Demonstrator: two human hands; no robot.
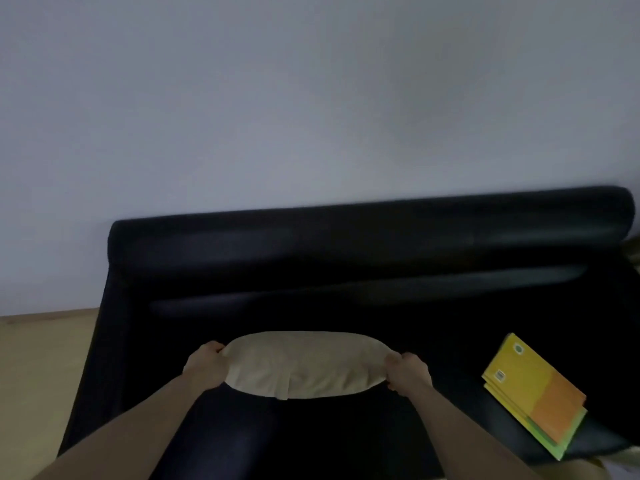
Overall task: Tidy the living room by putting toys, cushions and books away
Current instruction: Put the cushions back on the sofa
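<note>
A beige cushion (304, 363) is held above the seat of a black sofa (346, 258), stretched between both hands. My left hand (204, 363) grips its left end and my right hand (407, 374) grips its right end. A small stack of yellow and orange books (535, 396) lies on the sofa seat to the right, apart from the cushion.
The sofa's backrest stands against a plain pale wall (277, 116). Light wooden floor (41, 368) shows to the left of the sofa. A pale object (635, 252) peeks in at the far right edge.
</note>
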